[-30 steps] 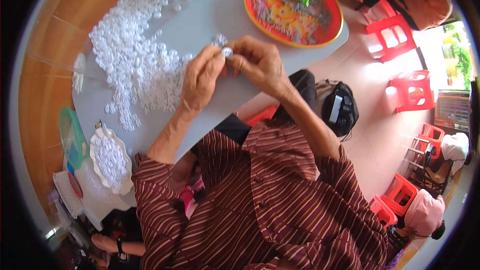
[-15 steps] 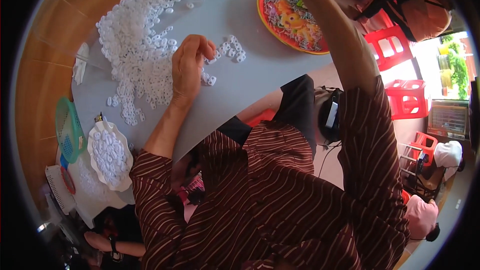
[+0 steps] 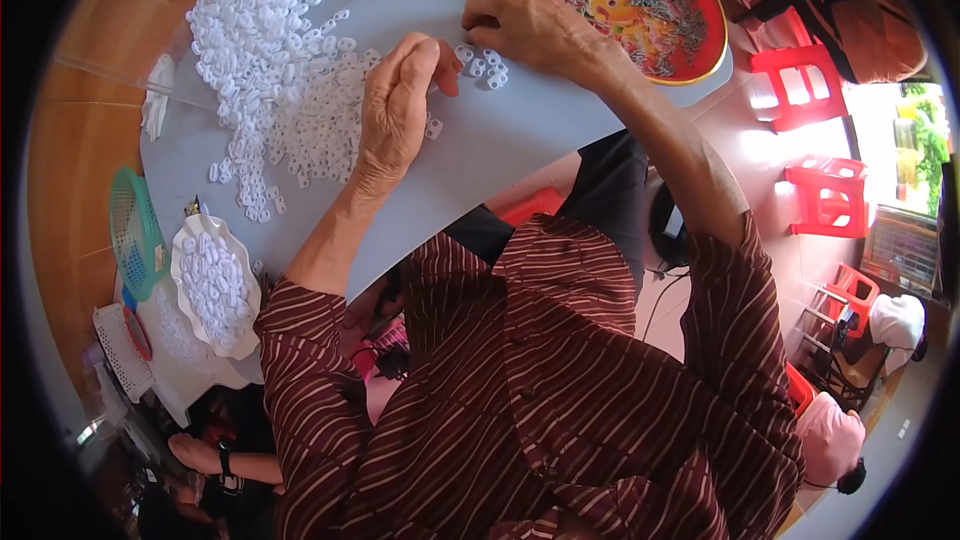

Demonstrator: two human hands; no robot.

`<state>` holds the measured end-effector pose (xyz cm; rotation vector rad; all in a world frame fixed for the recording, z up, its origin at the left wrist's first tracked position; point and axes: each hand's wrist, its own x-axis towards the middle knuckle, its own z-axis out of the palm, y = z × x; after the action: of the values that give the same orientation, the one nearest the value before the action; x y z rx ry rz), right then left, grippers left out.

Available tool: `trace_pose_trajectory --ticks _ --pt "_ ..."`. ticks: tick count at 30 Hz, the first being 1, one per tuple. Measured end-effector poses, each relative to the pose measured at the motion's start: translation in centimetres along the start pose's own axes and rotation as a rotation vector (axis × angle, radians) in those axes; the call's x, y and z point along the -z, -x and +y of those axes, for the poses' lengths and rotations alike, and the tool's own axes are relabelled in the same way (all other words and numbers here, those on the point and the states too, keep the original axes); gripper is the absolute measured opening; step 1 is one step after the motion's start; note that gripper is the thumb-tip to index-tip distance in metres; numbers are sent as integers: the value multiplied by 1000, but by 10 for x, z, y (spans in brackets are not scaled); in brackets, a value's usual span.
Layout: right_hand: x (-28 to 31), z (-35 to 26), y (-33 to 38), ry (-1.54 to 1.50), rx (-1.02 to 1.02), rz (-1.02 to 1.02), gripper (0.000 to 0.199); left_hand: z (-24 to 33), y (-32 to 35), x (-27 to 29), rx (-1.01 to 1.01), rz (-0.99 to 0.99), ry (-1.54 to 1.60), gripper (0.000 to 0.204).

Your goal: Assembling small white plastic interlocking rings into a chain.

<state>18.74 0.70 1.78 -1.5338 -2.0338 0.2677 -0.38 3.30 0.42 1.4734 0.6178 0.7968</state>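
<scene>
My left hand (image 3: 398, 105) is held over the grey table with its fingers curled in; whatever they hold, if anything, is hidden. It is beside a big spread heap of small white oval plastic pieces with holes (image 3: 265, 40). To its right, my right hand (image 3: 530, 25) bends its fingers down at a small loose group of the same white pieces (image 3: 492, 70). Its fingertips are close to these pieces, and I cannot make out what is between them. A red round tray with a yellow rim (image 3: 722, 40) lies just right of this hand, holding many small metal pins and a green wrapper.
A white scalloped dish (image 3: 250, 335) full of white oval pieces stands at the left, beside a green basket (image 3: 138, 235). The grey table's (image 3: 430, 210) curved front edge runs before me. Red stools (image 3: 800, 90) stand at the right, and other people are nearby.
My right hand has come back from the far upper right, over the red tray, to the small group of white pieces. My left hand has moved slightly right and up in the picture.
</scene>
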Motion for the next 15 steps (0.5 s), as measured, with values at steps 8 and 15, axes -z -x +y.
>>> trace_pose_trajectory --ticks 8,15 --pt "-4 -3 3 15 -95 32 13 16 -21 22 -105 101 11 28" --pt "-18 -27 -9 -96 11 7 11 15 -31 47 -188 136 162 23"
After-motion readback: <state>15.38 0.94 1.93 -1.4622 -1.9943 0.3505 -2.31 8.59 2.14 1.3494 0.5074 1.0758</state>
